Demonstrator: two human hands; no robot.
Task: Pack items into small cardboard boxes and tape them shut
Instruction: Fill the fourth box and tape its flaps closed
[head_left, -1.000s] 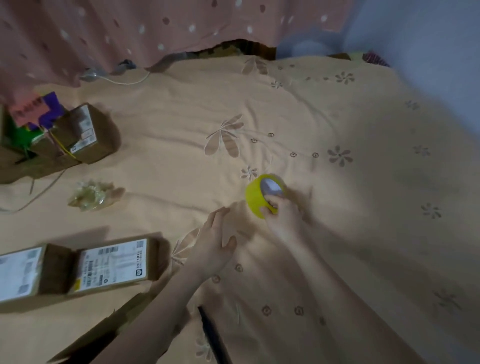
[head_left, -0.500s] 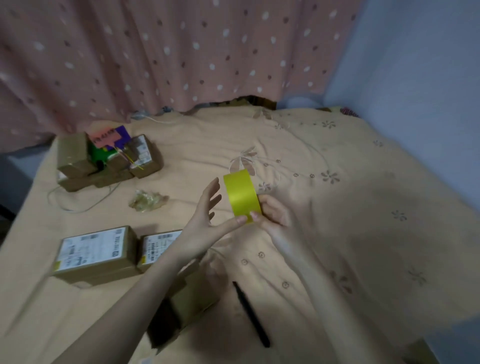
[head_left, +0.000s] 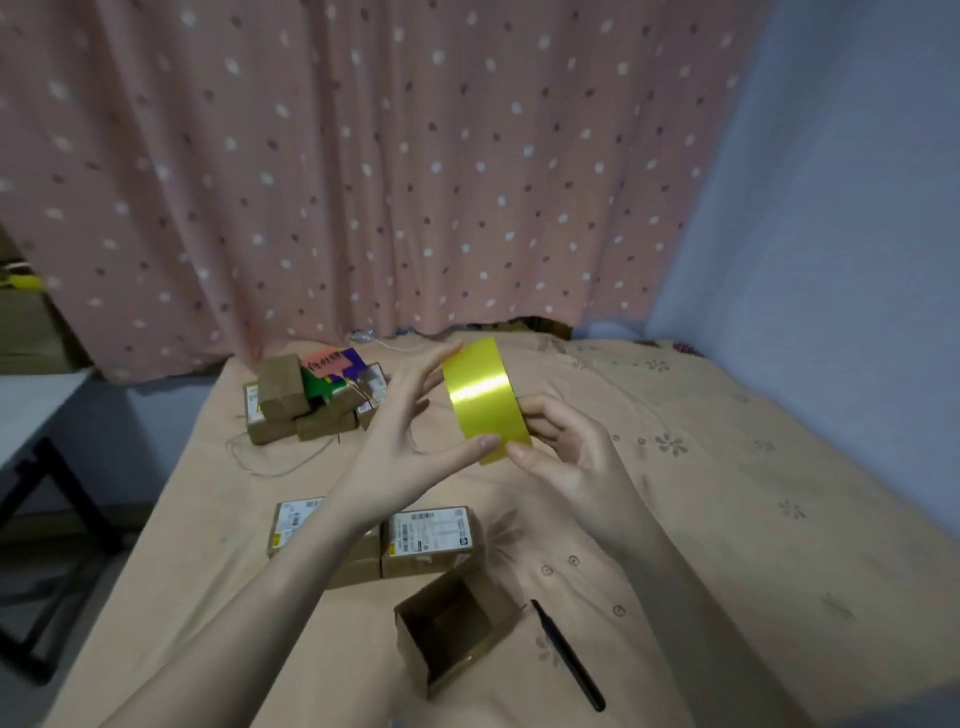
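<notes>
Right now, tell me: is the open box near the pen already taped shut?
No. The open cardboard box lies beside the black pen with its dark inside showing, while both hands hold the yellow tape roll above it.

Glossy yellow plastic tape roll (head_left: 485, 400), smooth, with a bright streak of glare. Matt brown cardboard box (head_left: 457, 631), open, raw inside. Soft matt cloth bedsheet (head_left: 727, 493), faintly creased. Matt black pen (head_left: 569, 656). Dotted fabric curtain (head_left: 363, 156).
</notes>
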